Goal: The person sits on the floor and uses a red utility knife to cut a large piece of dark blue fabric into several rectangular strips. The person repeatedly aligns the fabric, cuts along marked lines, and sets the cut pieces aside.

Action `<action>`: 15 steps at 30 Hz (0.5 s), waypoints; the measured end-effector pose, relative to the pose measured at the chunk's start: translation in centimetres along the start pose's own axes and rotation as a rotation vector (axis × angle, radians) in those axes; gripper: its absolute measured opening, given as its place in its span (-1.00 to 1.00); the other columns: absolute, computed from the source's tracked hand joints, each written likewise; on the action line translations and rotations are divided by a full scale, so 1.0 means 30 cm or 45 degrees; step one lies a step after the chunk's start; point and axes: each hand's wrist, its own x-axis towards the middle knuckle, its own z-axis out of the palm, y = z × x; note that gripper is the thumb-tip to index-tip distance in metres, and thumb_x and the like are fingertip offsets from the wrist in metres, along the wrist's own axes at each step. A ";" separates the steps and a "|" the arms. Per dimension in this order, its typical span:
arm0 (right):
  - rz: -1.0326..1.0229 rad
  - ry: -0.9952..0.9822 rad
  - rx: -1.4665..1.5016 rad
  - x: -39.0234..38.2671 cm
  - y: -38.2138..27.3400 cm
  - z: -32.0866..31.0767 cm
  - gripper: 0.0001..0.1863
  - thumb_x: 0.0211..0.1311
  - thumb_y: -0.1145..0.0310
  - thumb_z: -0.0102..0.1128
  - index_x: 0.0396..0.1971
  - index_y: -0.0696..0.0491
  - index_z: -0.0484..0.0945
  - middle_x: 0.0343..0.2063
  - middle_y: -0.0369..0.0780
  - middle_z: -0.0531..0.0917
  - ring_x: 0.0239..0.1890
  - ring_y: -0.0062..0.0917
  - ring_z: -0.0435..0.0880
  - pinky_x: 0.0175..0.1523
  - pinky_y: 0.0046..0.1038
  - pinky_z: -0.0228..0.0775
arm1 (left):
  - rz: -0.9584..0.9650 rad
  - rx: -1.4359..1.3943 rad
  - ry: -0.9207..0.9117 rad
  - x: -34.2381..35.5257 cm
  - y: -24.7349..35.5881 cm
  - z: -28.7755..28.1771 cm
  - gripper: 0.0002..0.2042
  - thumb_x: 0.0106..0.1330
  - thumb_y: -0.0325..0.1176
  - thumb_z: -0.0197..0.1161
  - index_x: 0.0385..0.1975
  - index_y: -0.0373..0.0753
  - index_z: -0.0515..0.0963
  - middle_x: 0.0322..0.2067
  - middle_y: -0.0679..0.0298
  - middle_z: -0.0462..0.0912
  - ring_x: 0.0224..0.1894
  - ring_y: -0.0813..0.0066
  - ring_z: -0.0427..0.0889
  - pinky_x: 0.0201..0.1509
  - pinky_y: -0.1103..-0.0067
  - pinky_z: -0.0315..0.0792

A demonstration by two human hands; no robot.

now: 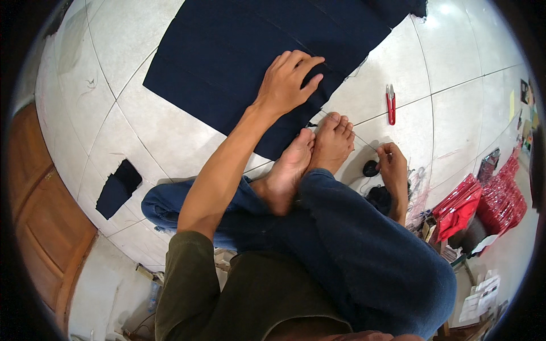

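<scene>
A large piece of dark navy cloth (227,62) lies flat on the tiled floor, with loose threads along its right edge. My left hand (290,82) rests on it near that edge, fingers apart and holding nothing. By my right knee, my right hand (392,163) is closed in a pinch; what is between the fingertips is too fine to make out. A thin line seems to run from near my feet toward those fingertips. Just left of that hand is a small round black thing (371,168), perhaps wound thread. Red-handled thread snips (391,106) lie beyond my right hand.
My bare feet (333,142) are between the cloth and my right hand. A small dark cloth scrap (118,188) lies at left, near a wooden door (48,216). Red shiny packages (458,207) and clutter stand at right. A dark bundle (379,199) sits by my right wrist.
</scene>
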 end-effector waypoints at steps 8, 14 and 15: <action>-0.449 0.615 -0.583 0.195 -0.117 0.020 -0.64 0.30 0.26 0.39 -0.03 0.17 0.62 -0.18 -0.06 0.65 -0.10 -0.18 0.62 0.01 -0.26 0.47 | 0.012 0.365 -0.067 0.096 0.140 0.157 -0.76 0.19 -0.18 0.46 -0.25 -0.17 0.72 -0.22 0.32 0.61 -0.06 0.32 0.51 -0.02 0.40 0.38; -0.370 0.467 -0.429 0.271 -0.036 0.030 -0.64 0.23 0.38 0.40 0.01 0.14 0.61 -0.22 -0.10 0.60 -0.16 -0.21 0.61 -0.03 -0.25 0.50 | 0.125 0.136 -0.089 0.015 0.266 0.226 -0.85 0.29 -0.27 0.36 -0.32 -0.21 0.67 -0.11 0.21 0.61 0.10 0.24 0.49 0.19 0.29 0.34; -0.342 0.468 -0.393 0.278 -0.050 0.017 -0.65 0.24 0.39 0.38 0.01 0.14 0.61 -0.22 -0.09 0.60 -0.19 -0.21 0.62 -0.05 -0.25 0.50 | 0.108 0.137 -0.135 0.003 0.286 0.230 -0.85 0.31 -0.29 0.35 -0.25 -0.22 0.67 -0.05 0.14 0.60 0.14 0.22 0.48 0.24 0.28 0.33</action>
